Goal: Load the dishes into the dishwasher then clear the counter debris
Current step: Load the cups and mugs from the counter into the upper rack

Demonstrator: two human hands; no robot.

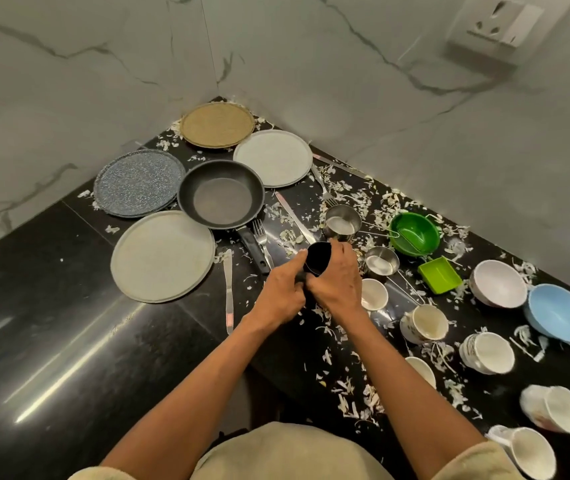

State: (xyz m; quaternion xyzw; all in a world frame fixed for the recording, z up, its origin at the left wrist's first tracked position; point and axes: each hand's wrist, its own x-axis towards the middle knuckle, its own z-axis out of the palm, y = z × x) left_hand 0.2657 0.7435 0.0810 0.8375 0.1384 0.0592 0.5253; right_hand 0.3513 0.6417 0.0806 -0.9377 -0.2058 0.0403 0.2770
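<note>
Both hands meet over the middle of the black counter (51,306) on a black cup (317,258) tilted with its mouth toward the far left. My right hand (337,282) grips its side and my left hand (281,294) holds its lower end. Behind them lie a black frying pan (220,195), two grey plates (162,256) (273,157), a speckled blue plate (138,182) and a woven round mat (217,124). Forks (261,237), knives (228,289) and white debris flakes (349,393) are scattered around.
Right of the hands stand steel measuring cups (342,221) (382,265), a green bowl (415,233), a green square dish (440,275), white (498,289) and blue (558,313) bowls, and several white cups (489,353). Marble walls enclose the corner; a socket (498,26) sits at upper right.
</note>
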